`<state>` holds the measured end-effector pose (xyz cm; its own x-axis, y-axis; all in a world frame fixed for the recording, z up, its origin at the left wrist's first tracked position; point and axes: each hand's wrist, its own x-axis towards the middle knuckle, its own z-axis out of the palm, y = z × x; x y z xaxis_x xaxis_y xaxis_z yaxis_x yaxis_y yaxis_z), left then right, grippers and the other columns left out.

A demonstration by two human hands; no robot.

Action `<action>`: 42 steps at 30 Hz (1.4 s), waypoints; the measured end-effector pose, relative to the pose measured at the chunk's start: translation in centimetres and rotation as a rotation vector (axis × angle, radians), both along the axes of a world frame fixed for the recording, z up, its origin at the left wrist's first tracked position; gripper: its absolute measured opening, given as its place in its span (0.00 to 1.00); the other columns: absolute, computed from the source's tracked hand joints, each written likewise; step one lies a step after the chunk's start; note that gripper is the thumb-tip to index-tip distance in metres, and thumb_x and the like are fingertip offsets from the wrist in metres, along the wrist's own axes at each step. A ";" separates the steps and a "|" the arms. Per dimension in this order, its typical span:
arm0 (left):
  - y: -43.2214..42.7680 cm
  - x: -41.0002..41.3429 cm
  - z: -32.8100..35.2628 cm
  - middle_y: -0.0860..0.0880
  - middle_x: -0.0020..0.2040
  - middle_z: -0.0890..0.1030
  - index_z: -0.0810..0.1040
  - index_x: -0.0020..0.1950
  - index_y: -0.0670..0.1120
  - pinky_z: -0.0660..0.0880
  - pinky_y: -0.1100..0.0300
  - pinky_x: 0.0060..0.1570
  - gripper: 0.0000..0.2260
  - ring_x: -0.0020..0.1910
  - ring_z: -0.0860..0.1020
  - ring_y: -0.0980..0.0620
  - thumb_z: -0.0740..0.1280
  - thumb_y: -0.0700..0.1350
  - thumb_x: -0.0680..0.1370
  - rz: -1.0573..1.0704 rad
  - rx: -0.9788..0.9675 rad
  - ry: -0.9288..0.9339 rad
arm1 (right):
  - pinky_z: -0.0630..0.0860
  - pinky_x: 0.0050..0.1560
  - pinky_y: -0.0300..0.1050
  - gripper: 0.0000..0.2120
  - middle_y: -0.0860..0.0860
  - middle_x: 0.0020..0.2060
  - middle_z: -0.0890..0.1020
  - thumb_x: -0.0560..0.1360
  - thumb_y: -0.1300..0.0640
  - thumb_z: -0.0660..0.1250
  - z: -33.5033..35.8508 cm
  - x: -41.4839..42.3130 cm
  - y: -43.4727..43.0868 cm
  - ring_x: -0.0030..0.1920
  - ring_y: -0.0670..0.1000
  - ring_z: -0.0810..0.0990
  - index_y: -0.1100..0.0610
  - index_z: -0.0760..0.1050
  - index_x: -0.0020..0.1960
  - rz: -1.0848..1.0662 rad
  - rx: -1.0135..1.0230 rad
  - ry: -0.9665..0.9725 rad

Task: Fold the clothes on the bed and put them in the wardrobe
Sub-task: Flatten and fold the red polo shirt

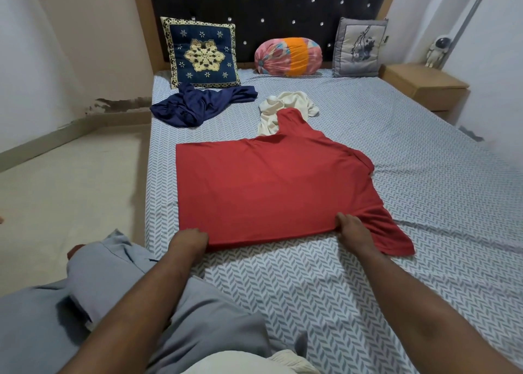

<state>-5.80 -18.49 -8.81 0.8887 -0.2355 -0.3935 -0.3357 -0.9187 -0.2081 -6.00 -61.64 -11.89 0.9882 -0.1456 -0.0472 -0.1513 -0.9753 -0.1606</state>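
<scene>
A red t-shirt (268, 189) lies spread flat across the middle of the bed (424, 175), one sleeve pointing to the headboard and the other lying toward me at the right. My left hand (189, 240) grips its near edge at the left corner. My right hand (355, 230) grips the same near edge where the right sleeve begins. A crumpled navy garment (198, 103) lies beyond the shirt at the left. A crumpled cream garment (285, 110) lies beyond it, partly under the red sleeve.
Three cushions lean on the dark headboard: a navy patterned one (201, 52), a pink and orange bolster (288, 56), a grey one (359, 48). A wooden bedside table (424, 87) stands at the right. Bare floor (70, 189) runs along the left of the bed. No wardrobe is in view.
</scene>
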 end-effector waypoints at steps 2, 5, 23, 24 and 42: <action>0.0 0.0 0.1 0.44 0.64 0.75 0.73 0.65 0.46 0.72 0.53 0.61 0.17 0.63 0.75 0.45 0.62 0.44 0.77 0.020 -0.010 0.030 | 0.73 0.45 0.50 0.12 0.55 0.44 0.78 0.69 0.63 0.64 0.0 0.0 -0.2 0.50 0.59 0.76 0.55 0.75 0.51 -0.001 0.020 0.002; 0.1 0.1 0.5 0.44 0.65 0.74 0.72 0.66 0.45 0.71 0.53 0.63 0.19 0.64 0.74 0.44 0.64 0.45 0.76 0.038 -0.018 0.070 | 0.73 0.43 0.49 0.09 0.55 0.40 0.76 0.67 0.63 0.66 0.3 0.1 -0.6 0.45 0.60 0.77 0.55 0.78 0.46 0.002 0.053 0.007; -0.6 -1.4 2.1 0.43 0.67 0.74 0.71 0.70 0.43 0.73 0.52 0.64 0.21 0.65 0.75 0.44 0.65 0.45 0.77 -0.016 0.075 0.162 | 0.69 0.39 0.42 0.04 0.57 0.40 0.83 0.71 0.57 0.67 1.6 -0.3 -0.8 0.43 0.57 0.82 0.57 0.78 0.42 0.058 -0.020 0.133; -0.6 -1.5 2.1 0.43 0.68 0.74 0.71 0.70 0.43 0.73 0.52 0.64 0.21 0.65 0.75 0.44 0.65 0.45 0.77 -0.017 0.073 0.163 | 0.68 0.39 0.41 0.04 0.56 0.40 0.83 0.71 0.57 0.67 1.6 -0.4 -0.8 0.43 0.56 0.82 0.57 0.78 0.42 0.054 -0.025 0.138; 1.0 -0.9 2.7 0.42 0.62 0.80 0.77 0.64 0.40 0.76 0.57 0.56 0.22 0.59 0.80 0.45 0.69 0.49 0.74 0.207 -0.046 0.350 | 0.69 0.38 0.41 0.08 0.52 0.33 0.78 0.64 0.50 0.64 1.5 -0.5 -1.1 0.40 0.56 0.81 0.52 0.68 0.31 0.030 0.056 0.226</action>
<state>-6.71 -17.53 -6.12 0.7337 -0.0903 -0.6734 -0.1861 -0.9799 -0.0713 -6.48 -62.78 -10.39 0.9556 -0.1069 -0.2746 -0.1604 -0.9704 -0.1804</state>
